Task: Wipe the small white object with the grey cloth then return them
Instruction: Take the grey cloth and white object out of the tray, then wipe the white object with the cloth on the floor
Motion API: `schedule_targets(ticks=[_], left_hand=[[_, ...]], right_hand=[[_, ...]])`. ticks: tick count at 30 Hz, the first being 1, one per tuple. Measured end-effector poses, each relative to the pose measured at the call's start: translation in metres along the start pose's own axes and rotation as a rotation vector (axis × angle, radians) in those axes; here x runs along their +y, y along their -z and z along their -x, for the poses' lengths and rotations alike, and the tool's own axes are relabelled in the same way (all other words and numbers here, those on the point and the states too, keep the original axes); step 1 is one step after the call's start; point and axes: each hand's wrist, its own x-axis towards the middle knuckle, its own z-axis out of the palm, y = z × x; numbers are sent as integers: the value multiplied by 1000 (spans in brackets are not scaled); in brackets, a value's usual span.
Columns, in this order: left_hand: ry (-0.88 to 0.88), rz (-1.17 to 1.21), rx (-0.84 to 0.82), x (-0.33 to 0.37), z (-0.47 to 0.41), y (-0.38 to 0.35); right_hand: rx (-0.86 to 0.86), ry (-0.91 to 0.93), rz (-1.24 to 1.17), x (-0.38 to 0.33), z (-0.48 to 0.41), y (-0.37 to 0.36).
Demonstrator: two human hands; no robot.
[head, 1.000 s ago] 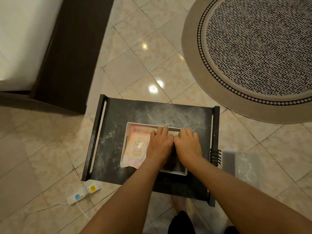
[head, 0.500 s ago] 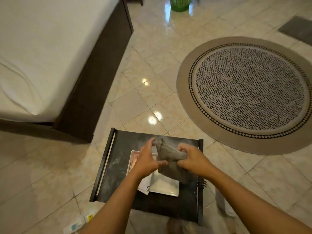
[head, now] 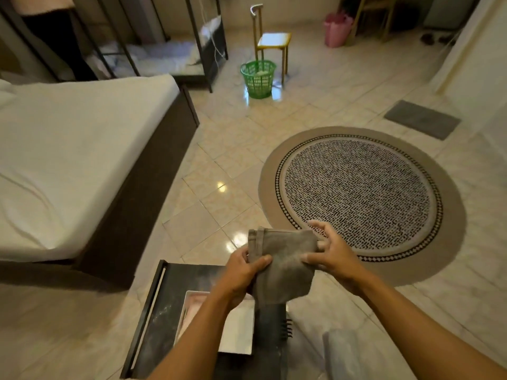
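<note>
A folded grey cloth [head: 284,263] is held up in the air above the dark side table [head: 162,319]. My left hand [head: 242,272] pinches its left edge with thumb on top. My right hand [head: 327,252] grips its right edge, some fingers spread behind it. Below, a white tray [head: 238,335] sits on the table with a pink packet [head: 192,307] in its left part. No small white object is visible; it may be hidden behind the cloth or my hands.
A bed [head: 68,160] with a dark frame stands at left. A round patterned rug [head: 359,198] lies at right. Farther back are a green basket [head: 258,78], a yellow stool [head: 273,41] and a grey mat [head: 422,119]. A pale item [head: 343,352] lies right of the table.
Both hands lifted the grey cloth out of the tray and raised it higher, spreading it flatter between them. The view tilted up, showing more of the room.
</note>
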Motion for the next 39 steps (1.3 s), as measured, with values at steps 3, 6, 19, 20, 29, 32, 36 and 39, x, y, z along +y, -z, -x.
schedule_targets(ticks=[3,6,19,20,29,32,36,39], left_hand=[[-17,40,49,5,1,-40],[-28,-20,117,1,3,-80],[-58,-326,-33,-44,7,-202],[-45,-333,-44,-52,7,-207],[72,-457,-80,-167,-19,-221],[118,-529,-90,-224,-29,-222],[153,-612,-97,-284,-34,-223],[193,-638,-100,-333,-45,-225]], right_hand=[[3,42,14,1,22,33],[38,82,99,6,42,62],[-26,-62,377,51,96,174],[-26,-68,399,59,98,179],[-81,-212,550,179,77,202],[-105,-243,615,243,60,204],[-107,-230,707,307,47,206],[-98,-246,740,361,34,209]])
